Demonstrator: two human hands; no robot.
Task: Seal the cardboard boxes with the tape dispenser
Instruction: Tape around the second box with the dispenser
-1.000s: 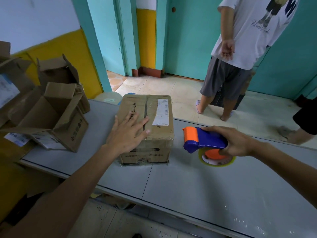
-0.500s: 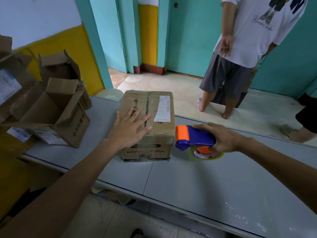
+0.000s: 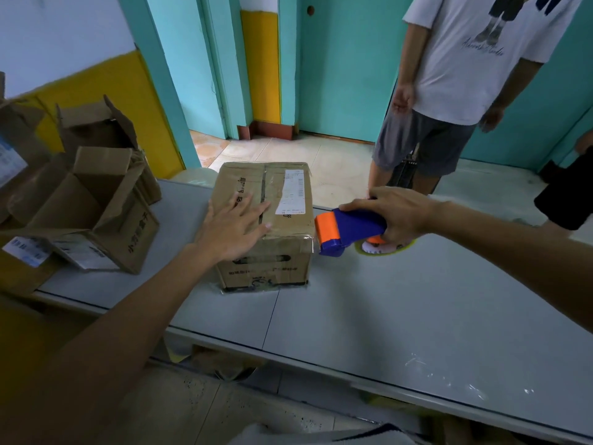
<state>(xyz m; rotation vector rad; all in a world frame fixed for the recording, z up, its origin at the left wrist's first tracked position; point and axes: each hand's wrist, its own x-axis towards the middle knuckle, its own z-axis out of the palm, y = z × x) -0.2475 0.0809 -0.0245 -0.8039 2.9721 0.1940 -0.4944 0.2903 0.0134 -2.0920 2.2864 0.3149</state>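
Left hand (image 3: pixel 236 228) flat, fingers spread, on box (image 3: pixel 263 268) | right hand (image 3: pixel 401 213) grips dispenser (image 3: pixel 349 229) at box's 3 o'clock | advice: anchor tape on side, draw firmly toward 9 o'clock

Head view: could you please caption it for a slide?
Left hand flat on cardboard box; right hand holds tape dispenser at its edge.

I count one closed cardboard box (image 3: pixel 263 220) and one tape dispenser (image 3: pixel 349 229). At least two open boxes (image 3: pixel 96 213) sit at the tabletop's (image 3: pixel 385 316) left edge.

Matt cardboard box (image 3: pixel 266 220), glossy plastic tape dispenser (image 3: pixel 346 229)
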